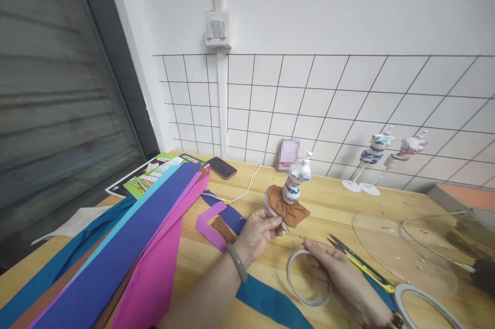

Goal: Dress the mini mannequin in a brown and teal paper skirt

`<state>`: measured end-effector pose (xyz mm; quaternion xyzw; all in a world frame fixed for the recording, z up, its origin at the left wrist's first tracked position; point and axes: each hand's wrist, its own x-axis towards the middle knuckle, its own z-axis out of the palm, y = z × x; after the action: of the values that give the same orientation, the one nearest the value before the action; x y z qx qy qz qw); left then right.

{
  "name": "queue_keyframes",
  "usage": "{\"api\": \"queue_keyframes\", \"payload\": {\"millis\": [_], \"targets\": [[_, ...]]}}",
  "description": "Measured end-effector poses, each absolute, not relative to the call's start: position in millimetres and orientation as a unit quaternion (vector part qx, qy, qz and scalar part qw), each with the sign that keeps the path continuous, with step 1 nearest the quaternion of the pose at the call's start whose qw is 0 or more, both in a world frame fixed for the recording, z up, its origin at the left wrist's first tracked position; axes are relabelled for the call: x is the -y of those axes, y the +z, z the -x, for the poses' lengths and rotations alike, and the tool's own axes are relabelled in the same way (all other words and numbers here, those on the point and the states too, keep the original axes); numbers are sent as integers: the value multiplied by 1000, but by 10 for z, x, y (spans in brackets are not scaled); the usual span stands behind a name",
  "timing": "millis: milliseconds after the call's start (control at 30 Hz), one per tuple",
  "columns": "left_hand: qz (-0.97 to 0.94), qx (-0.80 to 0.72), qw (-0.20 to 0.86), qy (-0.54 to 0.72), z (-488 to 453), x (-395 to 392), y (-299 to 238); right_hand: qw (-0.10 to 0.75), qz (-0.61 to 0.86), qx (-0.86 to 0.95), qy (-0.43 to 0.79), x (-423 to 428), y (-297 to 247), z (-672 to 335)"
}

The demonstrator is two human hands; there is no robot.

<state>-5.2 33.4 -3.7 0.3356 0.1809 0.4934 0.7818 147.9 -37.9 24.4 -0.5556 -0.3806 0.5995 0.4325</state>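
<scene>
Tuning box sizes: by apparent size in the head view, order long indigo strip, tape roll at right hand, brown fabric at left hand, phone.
1. Long indigo strip
2. Tape roll and brown fabric: close; roll looks nearer the camera, so unranked
3. Phone

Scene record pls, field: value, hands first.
left hand: pinching at the brown skirt of a white mini mannequin
right hand: holding a tape roll
beside right hand: scissors, blades open slightly
person's left: long colored strips, blue and pink among them
table back: dark-screened phone
back right: two more mini mannequins on stands
</scene>
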Motion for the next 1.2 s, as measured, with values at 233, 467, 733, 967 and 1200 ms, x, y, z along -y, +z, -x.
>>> {"api": "queue_keyframes", "payload": {"millis": [233,467,733,967,1200], "targets": [[-358,-201,770,489,43,-293,24,469,605,490,417,406,360,-1306],[-358,-210,764,494,63,-305,38,459,603,551,349,397,242,-1130],[-362,-197,766,494,49,-319,18,323,620,681,216,460,393,-1188],[-355,-202,767,495,54,-320,9,256,590,765,25,400,514,-1279],[-354,-194,770,494,56,-320,-4,250,592,766,18,364,497,-1304]]}}
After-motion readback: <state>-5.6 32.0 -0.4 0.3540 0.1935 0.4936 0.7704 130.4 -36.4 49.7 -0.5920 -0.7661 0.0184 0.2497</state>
